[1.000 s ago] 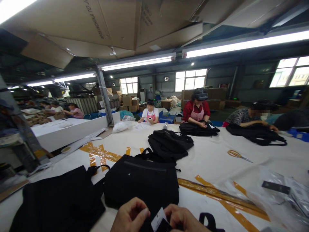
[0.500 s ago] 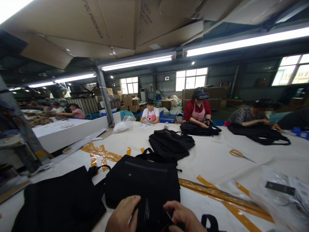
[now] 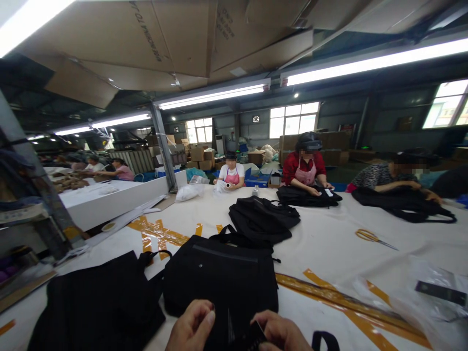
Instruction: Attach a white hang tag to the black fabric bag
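At the bottom edge my left hand [image 3: 192, 329] and my right hand [image 3: 280, 334] are close together, fingers curled. They pinch a small flat black card or tag [image 3: 246, 337] between them, partly cut off by the frame. Just beyond them a black bag [image 3: 221, 275] lies flat on the white table cover [image 3: 329, 243]. Another black bag [image 3: 98, 302] lies to its left, and a third black bag [image 3: 263, 219] sits farther back.
Yellow-handled scissors [image 3: 375, 239] lie to the right. Clear plastic sleeves with a black card [image 3: 437, 292] are at the far right. Three people work on black bags along the far table edge. A white bench [image 3: 113, 200] and a steel post [image 3: 164, 148] stand left.
The white face of the tag seen a second ago has turned away and only its black side shows. My hands have sunk lower in view. The camera has shifted slightly.
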Tool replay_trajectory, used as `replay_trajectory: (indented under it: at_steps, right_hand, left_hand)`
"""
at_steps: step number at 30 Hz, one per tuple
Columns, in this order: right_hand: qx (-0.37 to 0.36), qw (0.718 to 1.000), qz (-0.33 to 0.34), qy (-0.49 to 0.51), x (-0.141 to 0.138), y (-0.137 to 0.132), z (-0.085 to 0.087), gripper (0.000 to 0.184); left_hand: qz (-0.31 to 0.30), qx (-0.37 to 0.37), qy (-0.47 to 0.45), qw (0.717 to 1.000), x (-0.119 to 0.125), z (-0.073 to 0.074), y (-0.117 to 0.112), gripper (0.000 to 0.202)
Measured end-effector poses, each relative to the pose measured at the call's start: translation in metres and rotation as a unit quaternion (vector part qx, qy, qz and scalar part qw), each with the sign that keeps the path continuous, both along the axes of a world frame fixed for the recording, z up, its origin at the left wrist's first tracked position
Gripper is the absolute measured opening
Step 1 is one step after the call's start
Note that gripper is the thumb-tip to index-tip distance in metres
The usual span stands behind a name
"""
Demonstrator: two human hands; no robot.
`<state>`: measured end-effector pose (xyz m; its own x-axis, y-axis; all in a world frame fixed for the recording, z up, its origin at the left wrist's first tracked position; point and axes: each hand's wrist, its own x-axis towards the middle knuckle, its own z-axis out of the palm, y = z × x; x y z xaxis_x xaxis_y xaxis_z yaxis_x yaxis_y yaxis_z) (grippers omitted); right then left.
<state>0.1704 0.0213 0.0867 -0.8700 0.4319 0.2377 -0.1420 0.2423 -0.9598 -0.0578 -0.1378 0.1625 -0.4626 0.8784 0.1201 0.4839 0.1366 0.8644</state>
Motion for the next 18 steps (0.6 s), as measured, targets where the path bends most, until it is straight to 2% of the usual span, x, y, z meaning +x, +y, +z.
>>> replay_trajectory:
  at_steps: [3, 6, 8, 11, 14, 16, 18]
  right_hand:
    - [-0.014, 1.000, 0.011, -0.002, -0.004, 0.001, -0.003, 0.047]
    - [-0.015, 0.999, 0.031, 0.005, -0.008, 0.001, -0.003, 0.047]
    - [-0.018, 0.999, 0.044, 0.010, -0.011, -0.001, 0.000, 0.050]
    - [-0.031, 0.998, 0.060, -0.003, -0.014, -0.008, 0.015, 0.054]
    - [-0.046, 0.996, 0.071, -0.020, -0.015, -0.017, 0.034, 0.056]
    - [-0.051, 0.995, 0.077, -0.022, -0.017, -0.020, 0.042, 0.057]
    - [-0.039, 0.996, 0.082, -0.014, -0.020, -0.019, 0.042, 0.058]
  left_hand:
    - [0.021, 0.021, -0.037, 0.999, 0.001, 0.007, 0.001, 0.043]
    - [0.006, 0.021, -0.154, 0.988, 0.007, 0.011, 0.004, 0.047]
    - [0.008, 0.063, -0.262, 0.963, 0.014, 0.013, 0.008, 0.049]
    - [0.024, 0.147, -0.416, 0.897, 0.026, 0.018, 0.014, 0.049]
    - [0.037, 0.183, -0.510, 0.840, 0.034, 0.029, 0.019, 0.051]
    - [0.032, 0.188, -0.536, 0.822, 0.036, 0.035, 0.022, 0.051]
    - [0.024, 0.182, -0.523, 0.832, 0.035, 0.036, 0.024, 0.051]
